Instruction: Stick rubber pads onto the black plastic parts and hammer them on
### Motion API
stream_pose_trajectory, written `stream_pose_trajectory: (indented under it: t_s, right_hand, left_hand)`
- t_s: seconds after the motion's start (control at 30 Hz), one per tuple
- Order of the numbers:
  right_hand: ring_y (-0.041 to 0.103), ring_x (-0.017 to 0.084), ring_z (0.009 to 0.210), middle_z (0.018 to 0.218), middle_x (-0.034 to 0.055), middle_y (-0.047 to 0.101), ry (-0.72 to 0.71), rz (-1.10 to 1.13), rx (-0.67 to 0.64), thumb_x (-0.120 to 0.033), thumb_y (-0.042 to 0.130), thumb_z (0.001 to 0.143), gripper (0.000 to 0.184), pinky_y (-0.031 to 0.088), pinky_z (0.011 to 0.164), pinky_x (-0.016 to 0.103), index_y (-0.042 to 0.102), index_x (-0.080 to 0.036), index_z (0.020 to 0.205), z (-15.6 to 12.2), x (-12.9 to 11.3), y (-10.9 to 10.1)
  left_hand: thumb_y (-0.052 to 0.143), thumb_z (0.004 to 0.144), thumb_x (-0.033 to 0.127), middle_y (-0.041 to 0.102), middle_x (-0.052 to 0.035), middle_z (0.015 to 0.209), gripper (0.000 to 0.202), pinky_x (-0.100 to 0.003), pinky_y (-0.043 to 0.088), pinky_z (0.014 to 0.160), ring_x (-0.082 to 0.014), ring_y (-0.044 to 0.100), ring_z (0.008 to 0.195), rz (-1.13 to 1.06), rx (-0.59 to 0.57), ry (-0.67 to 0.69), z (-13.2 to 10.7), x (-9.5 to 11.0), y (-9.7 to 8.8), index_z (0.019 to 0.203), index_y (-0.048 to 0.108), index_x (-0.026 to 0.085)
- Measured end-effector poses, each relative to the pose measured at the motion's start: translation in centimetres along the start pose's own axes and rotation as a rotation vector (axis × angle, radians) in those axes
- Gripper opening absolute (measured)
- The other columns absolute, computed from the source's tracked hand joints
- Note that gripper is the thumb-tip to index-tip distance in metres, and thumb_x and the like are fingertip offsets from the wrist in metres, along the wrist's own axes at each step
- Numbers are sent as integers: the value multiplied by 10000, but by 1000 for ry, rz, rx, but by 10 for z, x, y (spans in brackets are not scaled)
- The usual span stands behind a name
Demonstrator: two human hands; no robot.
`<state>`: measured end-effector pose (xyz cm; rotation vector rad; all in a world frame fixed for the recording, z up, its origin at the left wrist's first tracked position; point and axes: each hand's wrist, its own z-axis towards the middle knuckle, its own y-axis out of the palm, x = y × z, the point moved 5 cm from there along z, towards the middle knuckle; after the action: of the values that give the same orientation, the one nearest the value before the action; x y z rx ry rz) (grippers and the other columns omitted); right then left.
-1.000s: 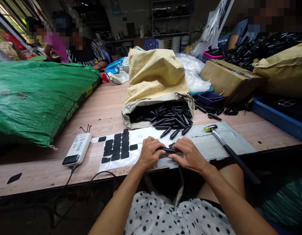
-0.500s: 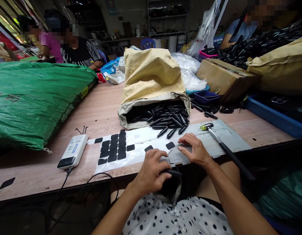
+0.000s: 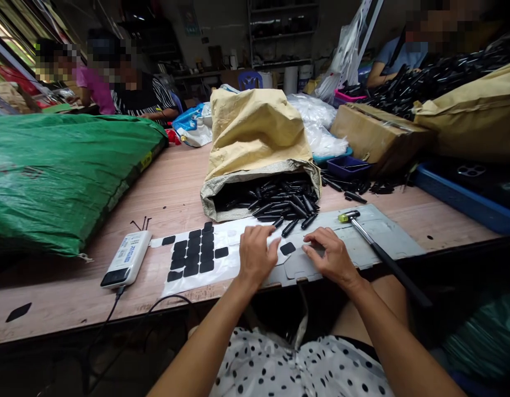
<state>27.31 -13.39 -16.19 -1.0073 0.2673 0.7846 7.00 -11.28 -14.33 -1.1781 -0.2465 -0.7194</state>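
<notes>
long wooden surface [image 3: 176, 182] in a crowded workshop, with other people seated along its far side. at your far left a green sack [image 3: 60, 171] lies on it, then a white power bank [image 3: 126, 259] on its cable. next comes the white sheet [image 3: 234, 267] with its block of black pads [image 3: 194, 253]. your left hand [image 3: 257, 253] rests palm down on the sheet's right end, fingers apart and loosely bent, nothing seen in them, tips just short of the black pieces [image 3: 279, 201] spilling from the paper sack [image 3: 255, 132]. between your hands one loose pad [image 3: 287, 248] lies flat where the sheet meets the grey plate [image 3: 387, 231]. your right hand [image 3: 331, 256] has its fingers apart too, tips on the plate just beside that pad. this reads as a gap between pieces. taking another would call for a short forward reach, lifting one without dragging its neighbours. the hammer [image 3: 374, 245] lies slantwise near your right wrist, handle overhanging the edge. a cardboard box [image 3: 374, 135] sits further right.
</notes>
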Motion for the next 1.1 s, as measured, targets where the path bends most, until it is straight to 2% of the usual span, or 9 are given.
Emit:
stream_pose_trajectory:
  t_s: [0.1,0.2,0.33,0.47,0.57,0.67,0.83,0.97,1.1]
  right_hand:
    - [572,221,847,868,62,644,124,-210,204,-257,582,901,116,444,852,382,669,-193,943,-2,19,-24]
    - [570,290,979,1026,115,648,397,-538,341,-340,601,883,242,423,874,428,698,-197,1054,-8,45,-57]
    - [571,321,996,1094,147,624,685,-698,133,-491,585,890,459,428,783,421,650,-203,1242,-16,78,-75]
    - [596,310,950,1085,173,635,697,-683,-6,-399,464,964,362,428,727,406,675,-166,1144,-19,90,-71]
    - [605,314,952,1076,172,647,642,-639,137,-346,490,947,303,450,729,405,678,-167,1103,-17,73,-72]
    - [623,294,979,1061,145,666,462,-439,279,-340,503,951,282,494,816,410,669,-186,1120,-11,36,-67]
    - [666,232,992,1049,92,706,194,19,109,-313,506,994,248,526,907,374,679,-213,1143,-2,-28,-26]
    - [670,216,1018,1090,78,709,115,81,-3,-249,496,1008,284,532,920,354,658,-227,1241,-2,-56,2]
    - [669,196,977,1062,69,689,36,69,26,-204,481,1016,353,535,891,321,609,-247,1342,-7,-69,12]
  left_hand:
    - [746,868,292,681,-57,1038,216,-412,452,910,-279,545,1054,78,-45,-97,35,-18,20,1067,690,230]
    - [762,857,322,663,-62,1049,177,-417,441,914,-285,532,1067,106,-128,-114,44,-31,27,1003,718,232]
    - [759,858,293,683,-38,995,136,-415,415,900,-271,526,1033,51,-148,-105,25,-38,10,978,723,239]
    - [793,827,299,701,-6,920,153,-409,387,897,-250,535,993,-88,-244,-65,0,-40,1,965,735,265]
    - [798,822,316,699,-1,903,160,-415,369,921,-241,541,985,-130,-262,-34,-8,-42,4,971,753,281]
    - [790,828,336,706,-5,911,203,-415,365,924,-241,545,982,-134,-249,-21,-9,-44,7,1024,759,297]
    - [810,809,317,716,-1,915,177,-407,363,917,-236,546,980,-147,-246,-23,-7,-45,7,976,766,281]
    - [828,792,321,716,4,901,191,-404,363,908,-235,540,982,-143,-243,-35,-8,-46,7,976,783,296]
    - [819,803,325,713,6,913,204,-403,364,906,-232,537,982,-150,-247,-34,-8,-48,8,1005,793,323]
